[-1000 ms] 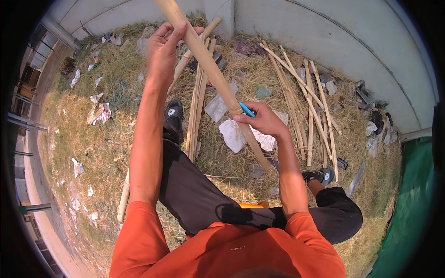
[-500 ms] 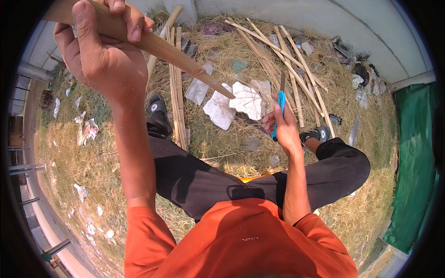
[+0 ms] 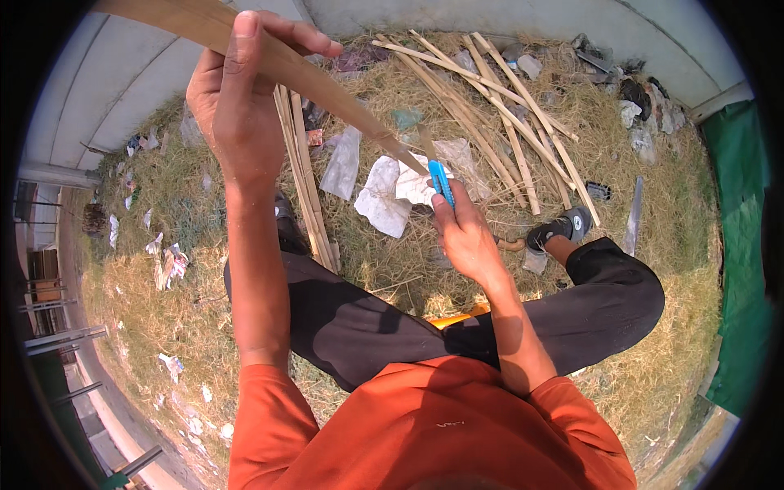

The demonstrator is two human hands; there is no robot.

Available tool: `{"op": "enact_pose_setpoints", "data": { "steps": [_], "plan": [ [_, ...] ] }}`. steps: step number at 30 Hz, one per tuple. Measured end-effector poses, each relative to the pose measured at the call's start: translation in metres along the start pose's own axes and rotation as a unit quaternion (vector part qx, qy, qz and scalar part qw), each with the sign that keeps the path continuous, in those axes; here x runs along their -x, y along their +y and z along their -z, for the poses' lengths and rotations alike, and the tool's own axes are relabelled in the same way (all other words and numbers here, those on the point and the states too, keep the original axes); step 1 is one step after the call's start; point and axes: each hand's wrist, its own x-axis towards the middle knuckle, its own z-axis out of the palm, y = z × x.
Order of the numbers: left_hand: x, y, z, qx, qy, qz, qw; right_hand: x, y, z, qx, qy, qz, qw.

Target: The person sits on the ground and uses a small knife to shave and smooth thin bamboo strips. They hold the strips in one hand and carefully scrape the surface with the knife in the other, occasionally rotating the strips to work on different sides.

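Head view: the work looks partway along – narrow bamboo slats (image 3: 536, 128) lie on the grass (image 3: 204, 302) right of the broad bamboo strip (image 3: 343, 102), which is held aloft, slanting, seemingly unfinished. Left hand (image 3: 241, 114), forearm reaching well forward, clasps it between thumb and fingers; right hand (image 3: 469, 233) closes around a blue utility knife (image 3: 442, 181), blade out beside the strip's tip – contact unclear

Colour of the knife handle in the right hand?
Bright blue; the knife handle in the right hand shows best in the head view.
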Motion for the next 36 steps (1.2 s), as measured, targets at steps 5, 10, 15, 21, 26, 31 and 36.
{"op": "enact_pose_setpoints", "data": {
  "steps": [5,10,15,21,26,31,36],
  "plan": [
    [-0.025,0.012,0.011,-0.114,0.023,-0.05,0.992,0.001,-0.033,-0.011,-0.022,-0.026,0.072,0.997],
    [-0.031,0.026,0.016,0.018,-0.094,-0.094,0.991,0.016,-0.041,-0.01,-0.005,-0.008,0.11,0.994],
    [-0.027,0.029,0.015,-0.091,-0.077,-0.107,0.987,0.025,-0.06,-0.007,-0.067,0.016,0.158,0.985],
    [-0.028,0.06,-0.016,-0.077,-0.079,-0.062,0.992,-0.002,-0.108,-0.008,-0.134,0.131,0.247,0.951],
    [-0.044,0.092,-0.017,-0.064,-0.063,-0.105,0.99,-0.046,-0.103,-0.008,-0.108,0.093,0.284,0.948],
    [-0.048,0.147,-0.008,-0.058,-0.037,-0.195,0.978,-0.101,-0.044,-0.018,0.001,0.088,0.3,0.95],
    [-0.016,0.172,0.011,-0.224,-0.109,-0.125,0.96,-0.134,0.002,-0.045,0.093,0.079,0.256,0.959]
  ]
}}
